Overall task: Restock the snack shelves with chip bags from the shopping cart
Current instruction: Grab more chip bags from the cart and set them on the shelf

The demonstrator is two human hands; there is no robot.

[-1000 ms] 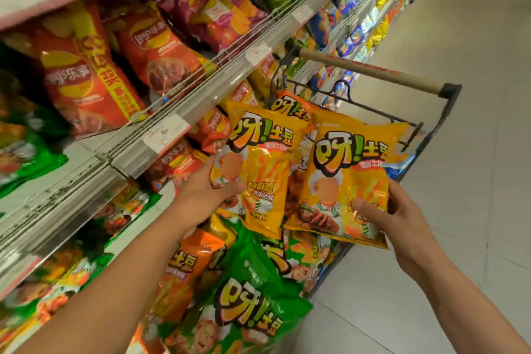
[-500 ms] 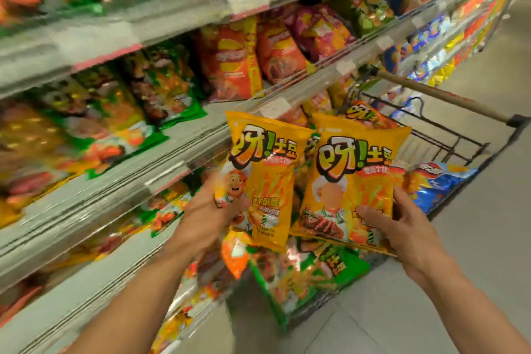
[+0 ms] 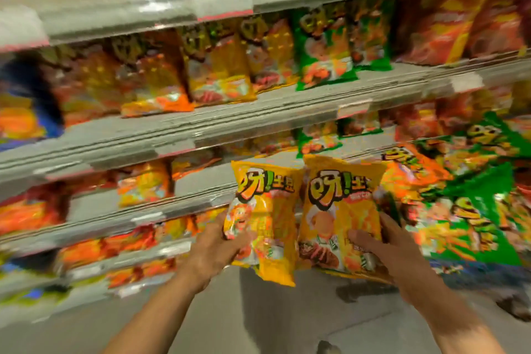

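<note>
You are mid-restock: your left hand (image 3: 219, 244) grips one yellow chip bag (image 3: 265, 218) at its lower left edge, and your right hand (image 3: 385, 250) grips a second yellow chip bag (image 3: 340, 210) by its lower right part, both upright at about 5 o'clock in the view, in front of the snack shelves (image 3: 201, 123). Neither bag is shelved yet, so placing them is what remains. I count two bags in hand and two hands; the cart's pile of bags (image 3: 471, 204) at 3 o'clock is too blurred to count.

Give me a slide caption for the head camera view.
Each hand, left and right, holds a yellow chip bag before blurred snack shelves.
</note>
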